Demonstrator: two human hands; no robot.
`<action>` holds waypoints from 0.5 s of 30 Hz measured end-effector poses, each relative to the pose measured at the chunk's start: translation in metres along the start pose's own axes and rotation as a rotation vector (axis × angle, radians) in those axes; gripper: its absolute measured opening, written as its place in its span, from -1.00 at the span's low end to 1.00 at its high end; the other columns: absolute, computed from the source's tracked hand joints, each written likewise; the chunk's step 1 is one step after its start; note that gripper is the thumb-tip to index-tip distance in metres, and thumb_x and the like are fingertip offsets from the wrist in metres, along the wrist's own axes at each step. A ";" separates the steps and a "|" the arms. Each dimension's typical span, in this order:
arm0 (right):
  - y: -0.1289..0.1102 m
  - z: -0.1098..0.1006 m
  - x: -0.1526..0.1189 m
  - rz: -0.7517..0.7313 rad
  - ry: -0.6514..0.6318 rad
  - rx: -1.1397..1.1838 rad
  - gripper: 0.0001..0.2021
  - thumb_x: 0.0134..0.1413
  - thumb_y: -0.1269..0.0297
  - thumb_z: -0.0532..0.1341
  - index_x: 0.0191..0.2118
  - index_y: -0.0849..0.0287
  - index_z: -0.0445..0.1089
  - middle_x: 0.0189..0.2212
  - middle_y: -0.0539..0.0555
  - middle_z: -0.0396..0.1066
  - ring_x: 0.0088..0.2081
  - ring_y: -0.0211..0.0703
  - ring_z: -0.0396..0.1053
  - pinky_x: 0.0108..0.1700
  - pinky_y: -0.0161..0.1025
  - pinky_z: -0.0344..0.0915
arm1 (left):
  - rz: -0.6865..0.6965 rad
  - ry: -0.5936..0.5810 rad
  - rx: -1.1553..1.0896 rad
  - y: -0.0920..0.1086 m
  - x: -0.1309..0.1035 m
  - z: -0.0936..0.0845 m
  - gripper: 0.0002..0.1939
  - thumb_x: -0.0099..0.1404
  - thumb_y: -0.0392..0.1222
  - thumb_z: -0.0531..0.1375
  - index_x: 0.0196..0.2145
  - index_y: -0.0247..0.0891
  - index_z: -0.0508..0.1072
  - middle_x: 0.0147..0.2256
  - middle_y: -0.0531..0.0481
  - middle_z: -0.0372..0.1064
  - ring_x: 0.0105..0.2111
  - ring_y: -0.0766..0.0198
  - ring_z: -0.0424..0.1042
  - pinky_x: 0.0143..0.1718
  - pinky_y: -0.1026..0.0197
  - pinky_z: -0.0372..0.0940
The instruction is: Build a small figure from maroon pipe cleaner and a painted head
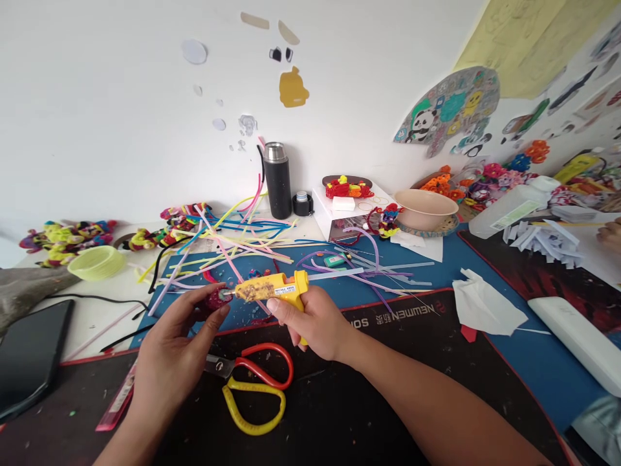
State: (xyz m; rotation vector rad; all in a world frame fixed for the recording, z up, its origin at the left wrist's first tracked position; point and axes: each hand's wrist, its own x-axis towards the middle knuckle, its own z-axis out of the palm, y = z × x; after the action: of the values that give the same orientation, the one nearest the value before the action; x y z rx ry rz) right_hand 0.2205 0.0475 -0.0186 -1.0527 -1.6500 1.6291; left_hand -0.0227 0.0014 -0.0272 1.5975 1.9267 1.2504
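Observation:
My right hand (317, 320) is closed around the handle of a yellow hot glue gun (272, 289), whose front is stained dark. A clear glue stick (337, 274) sticks out of its back end. The nozzle points left and meets, or nearly meets, a small dark red fuzzy piece (213, 299) with a pale spot on it. Thumb and fingers of my left hand (177, 343) pinch that piece. Below the hands lie scissors (257, 388) with one red and one yellow handle, their blades partly hidden by my left hand.
Loose pipe cleaners (242, 243) are strewn behind my hands. A black thermos (277, 181) stands by the wall, with a beige bowl (425, 210) further right. A phone (36, 356) lies left; a white bottle (509, 207) and another person's hand (610, 234) are at right.

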 end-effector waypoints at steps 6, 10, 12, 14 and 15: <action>-0.003 0.000 -0.001 -0.009 -0.015 0.003 -0.36 0.37 -0.37 0.29 -0.49 0.08 0.30 -0.69 -0.06 0.29 -0.63 -0.26 0.28 -0.52 -0.30 0.20 | 0.015 0.031 -0.004 -0.007 -0.001 0.002 -0.57 0.36 0.27 0.40 0.05 0.05 0.74 -0.06 0.01 0.76 -0.15 -0.02 0.74 -0.07 0.09 0.62; -0.004 0.001 -0.001 -0.019 -0.017 0.004 -0.38 0.38 -0.34 0.29 -0.49 0.07 0.30 -0.69 -0.07 0.28 -0.62 -0.26 0.29 -0.52 -0.30 0.20 | 0.012 0.018 -0.007 -0.006 -0.001 0.001 -0.57 0.36 0.27 0.40 0.04 0.03 0.74 -0.10 0.01 0.76 -0.17 -0.01 0.73 -0.08 0.09 0.62; -0.004 0.001 -0.001 -0.025 -0.015 0.005 -0.39 0.39 -0.32 0.29 -0.50 0.07 0.30 -0.69 -0.06 0.28 -0.63 -0.26 0.28 -0.52 -0.30 0.21 | 0.013 0.021 -0.001 -0.004 -0.001 0.000 -0.58 0.36 0.26 0.40 0.04 0.03 0.74 -0.10 0.01 0.76 -0.18 -0.01 0.74 -0.10 0.10 0.62; -0.005 0.001 -0.001 -0.031 -0.007 0.008 -0.39 0.39 -0.31 0.28 -0.51 0.07 0.30 -0.70 -0.06 0.27 -0.64 -0.27 0.27 -0.53 -0.30 0.20 | 0.011 0.018 0.006 -0.001 -0.002 0.000 -0.59 0.37 0.25 0.41 0.04 0.04 0.74 -0.08 0.01 0.76 -0.17 -0.01 0.74 -0.09 0.10 0.62; -0.005 0.001 -0.001 -0.032 -0.003 0.010 -0.39 0.39 -0.30 0.28 -0.51 0.07 0.30 -0.71 -0.07 0.26 -0.65 -0.27 0.27 -0.54 -0.30 0.20 | 0.010 0.011 0.005 0.000 -0.002 0.000 -0.60 0.37 0.24 0.40 0.04 0.05 0.74 -0.06 0.02 0.77 -0.16 0.00 0.75 -0.08 0.10 0.62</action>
State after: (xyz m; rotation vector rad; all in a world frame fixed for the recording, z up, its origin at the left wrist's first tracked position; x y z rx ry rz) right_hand 0.2197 0.0465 -0.0132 -1.0147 -1.6500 1.6175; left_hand -0.0226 -0.0002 -0.0274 1.6084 1.9326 1.2621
